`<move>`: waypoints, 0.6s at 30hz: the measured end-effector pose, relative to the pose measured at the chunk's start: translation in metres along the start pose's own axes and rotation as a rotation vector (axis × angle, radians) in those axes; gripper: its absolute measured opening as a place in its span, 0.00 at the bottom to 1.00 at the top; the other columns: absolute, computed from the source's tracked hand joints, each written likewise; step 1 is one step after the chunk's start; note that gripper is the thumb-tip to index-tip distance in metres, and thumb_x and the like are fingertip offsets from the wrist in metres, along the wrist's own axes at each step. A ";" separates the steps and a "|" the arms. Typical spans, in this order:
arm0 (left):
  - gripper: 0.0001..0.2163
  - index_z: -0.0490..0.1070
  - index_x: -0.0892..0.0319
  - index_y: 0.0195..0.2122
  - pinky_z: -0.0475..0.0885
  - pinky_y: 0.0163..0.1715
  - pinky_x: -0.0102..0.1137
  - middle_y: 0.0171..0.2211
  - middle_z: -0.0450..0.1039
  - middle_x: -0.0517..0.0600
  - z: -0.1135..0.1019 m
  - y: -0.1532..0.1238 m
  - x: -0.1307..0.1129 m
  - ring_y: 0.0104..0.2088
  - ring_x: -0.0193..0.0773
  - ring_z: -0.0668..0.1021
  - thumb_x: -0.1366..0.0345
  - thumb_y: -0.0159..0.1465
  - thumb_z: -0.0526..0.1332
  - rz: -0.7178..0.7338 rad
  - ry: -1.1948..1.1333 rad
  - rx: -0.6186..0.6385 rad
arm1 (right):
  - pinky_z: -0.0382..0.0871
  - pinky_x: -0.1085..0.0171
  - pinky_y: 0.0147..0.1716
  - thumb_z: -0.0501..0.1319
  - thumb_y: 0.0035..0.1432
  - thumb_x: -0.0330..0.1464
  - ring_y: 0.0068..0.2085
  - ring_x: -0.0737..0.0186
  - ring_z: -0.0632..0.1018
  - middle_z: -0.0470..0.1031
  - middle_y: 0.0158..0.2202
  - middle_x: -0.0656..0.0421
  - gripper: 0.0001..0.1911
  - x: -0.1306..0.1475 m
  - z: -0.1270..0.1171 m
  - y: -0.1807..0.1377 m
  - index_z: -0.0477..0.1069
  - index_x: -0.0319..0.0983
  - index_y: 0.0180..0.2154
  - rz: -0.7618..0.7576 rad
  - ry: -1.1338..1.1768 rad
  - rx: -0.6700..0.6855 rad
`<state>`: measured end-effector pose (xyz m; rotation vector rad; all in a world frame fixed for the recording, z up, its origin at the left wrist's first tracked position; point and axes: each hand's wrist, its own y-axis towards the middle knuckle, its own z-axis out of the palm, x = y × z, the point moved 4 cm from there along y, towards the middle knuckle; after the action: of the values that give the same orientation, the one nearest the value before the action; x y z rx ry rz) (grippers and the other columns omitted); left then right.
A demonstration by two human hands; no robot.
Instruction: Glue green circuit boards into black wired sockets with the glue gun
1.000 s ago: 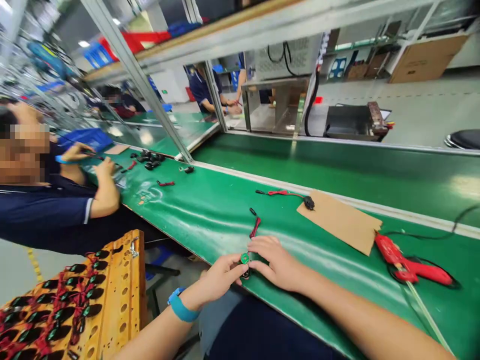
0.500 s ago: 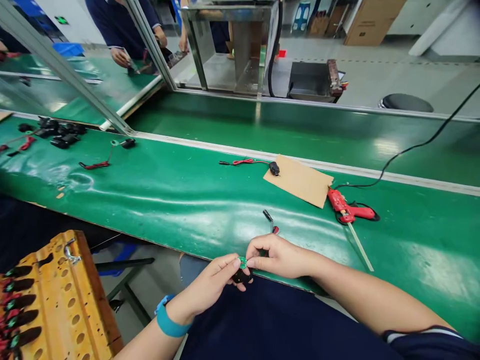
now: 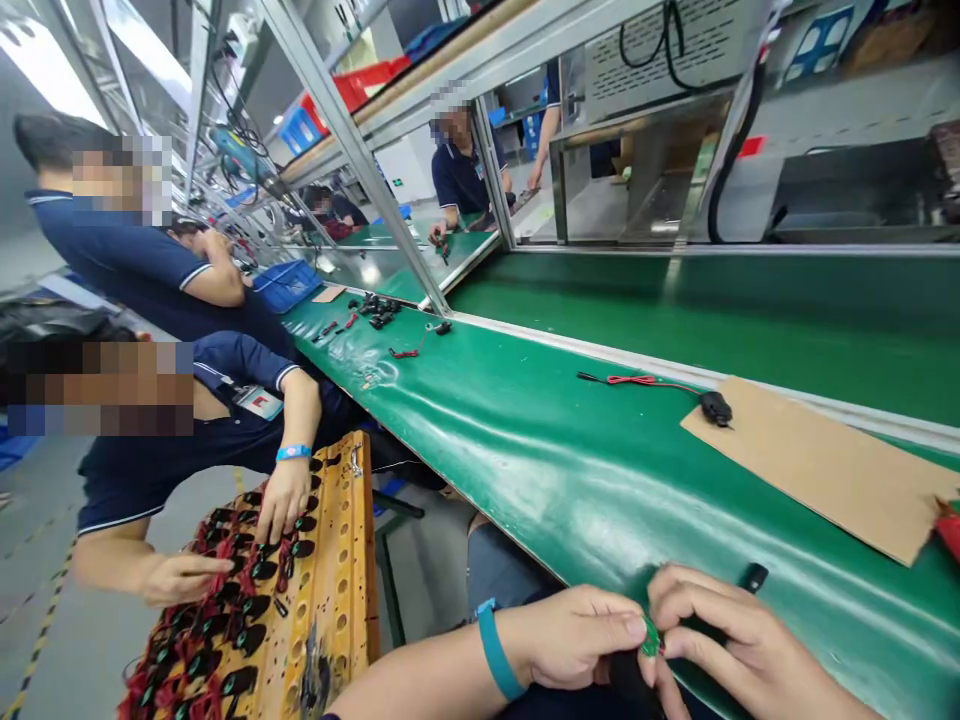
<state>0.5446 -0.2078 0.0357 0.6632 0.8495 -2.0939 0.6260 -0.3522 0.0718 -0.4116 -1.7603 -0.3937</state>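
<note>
My left hand [image 3: 581, 635], with a blue wristband, and my right hand [image 3: 724, 640] meet at the near edge of the green belt [image 3: 540, 440]. Both pinch the same small part: a round green disc [image 3: 651, 638] on a black body [image 3: 626, 675]. A black plug end [image 3: 752, 577] pokes out behind my right fingers. Another black part with a red wire [image 3: 660, 387] lies on the belt beside a brown cardboard sheet [image 3: 817, 465].
A wooden rack [image 3: 341, 560] full of several black parts with red wires stands at my left; a co-worker's hand [image 3: 281, 500] rests on it. More parts [image 3: 379, 310] lie farther up the belt. Other people work along the line. A red tool's tip [image 3: 949, 530] shows at right.
The camera swung left and up, bringing the rack and co-workers into view. My hands stay together on the green and black part, now at the bottom of the picture.
</note>
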 end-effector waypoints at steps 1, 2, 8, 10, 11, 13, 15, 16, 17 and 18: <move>0.28 0.71 0.62 0.27 0.75 0.33 0.41 0.24 0.76 0.57 0.003 0.001 0.004 0.28 0.47 0.80 0.37 0.54 0.69 -0.027 -0.060 0.044 | 0.72 0.62 0.41 0.59 0.71 0.36 0.40 0.60 0.78 0.75 0.37 0.57 0.10 0.003 0.000 0.001 0.74 0.43 0.36 -0.040 -0.023 -0.028; 0.27 0.71 0.62 0.27 0.76 0.32 0.42 0.25 0.77 0.58 0.008 0.001 0.005 0.29 0.49 0.81 0.38 0.54 0.69 -0.054 -0.104 0.079 | 0.72 0.62 0.40 0.59 0.71 0.35 0.40 0.60 0.78 0.75 0.37 0.57 0.09 0.006 0.000 0.001 0.74 0.43 0.36 -0.080 -0.042 -0.058; 0.17 0.75 0.65 0.35 0.78 0.37 0.40 0.36 0.82 0.63 0.018 -0.017 -0.045 0.33 0.46 0.83 0.54 0.71 0.58 0.066 -0.081 -0.163 | 0.73 0.54 0.51 0.63 0.68 0.31 0.50 0.55 0.77 0.77 0.46 0.52 0.11 0.025 -0.012 0.004 0.74 0.42 0.51 -0.198 -0.214 -0.273; 0.16 0.78 0.65 0.39 0.76 0.47 0.42 0.44 0.80 0.63 0.016 -0.025 -0.066 0.45 0.48 0.81 0.59 0.73 0.54 0.139 -0.054 -0.233 | 0.72 0.51 0.54 0.64 0.67 0.32 0.53 0.53 0.76 0.77 0.49 0.51 0.14 0.030 -0.021 0.002 0.73 0.42 0.54 -0.180 -0.267 -0.346; 0.15 0.78 0.64 0.43 0.74 0.51 0.43 0.48 0.79 0.63 0.017 -0.029 -0.073 0.51 0.50 0.78 0.61 0.74 0.54 0.157 -0.041 -0.243 | 0.72 0.51 0.54 0.64 0.67 0.32 0.54 0.53 0.76 0.77 0.50 0.51 0.15 0.033 -0.025 0.001 0.73 0.42 0.54 -0.170 -0.283 -0.378; 0.13 0.77 0.61 0.50 0.70 0.57 0.44 0.55 0.75 0.61 0.019 -0.035 -0.081 0.58 0.52 0.73 0.64 0.72 0.56 0.162 -0.009 -0.223 | 0.72 0.50 0.55 0.64 0.67 0.32 0.54 0.53 0.76 0.77 0.51 0.51 0.16 0.041 -0.030 0.001 0.73 0.43 0.55 -0.159 -0.292 -0.408; 0.14 0.76 0.57 0.55 0.67 0.59 0.45 0.58 0.73 0.58 0.024 -0.038 -0.083 0.61 0.53 0.70 0.65 0.70 0.59 0.152 0.063 -0.179 | 0.71 0.49 0.57 0.64 0.67 0.33 0.57 0.52 0.75 0.77 0.54 0.51 0.18 0.049 -0.032 0.004 0.71 0.43 0.58 -0.163 -0.282 -0.375; 0.15 0.75 0.55 0.56 0.66 0.60 0.45 0.59 0.72 0.56 0.027 -0.040 -0.082 0.61 0.52 0.70 0.65 0.70 0.59 0.150 0.118 -0.165 | 0.70 0.48 0.59 0.64 0.67 0.34 0.59 0.52 0.74 0.76 0.56 0.51 0.20 0.053 -0.032 0.007 0.70 0.43 0.59 -0.168 -0.270 -0.339; 0.15 0.74 0.53 0.58 0.66 0.61 0.44 0.60 0.72 0.55 0.029 -0.041 -0.082 0.61 0.51 0.70 0.65 0.71 0.59 0.145 0.187 -0.155 | 0.68 0.47 0.61 0.64 0.68 0.34 0.61 0.52 0.72 0.75 0.58 0.51 0.21 0.055 -0.031 0.011 0.69 0.43 0.61 -0.171 -0.253 -0.302; 0.16 0.73 0.52 0.59 0.65 0.61 0.43 0.60 0.71 0.55 0.031 -0.041 -0.082 0.61 0.50 0.70 0.64 0.71 0.59 0.137 0.262 -0.148 | 0.67 0.47 0.62 0.63 0.68 0.34 0.62 0.52 0.71 0.74 0.60 0.51 0.22 0.057 -0.031 0.015 0.69 0.43 0.62 -0.166 -0.230 -0.264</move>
<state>0.5527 -0.1739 0.1258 0.9015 1.0614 -1.8266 0.6473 -0.3499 0.1345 -0.5157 -1.9803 -0.7252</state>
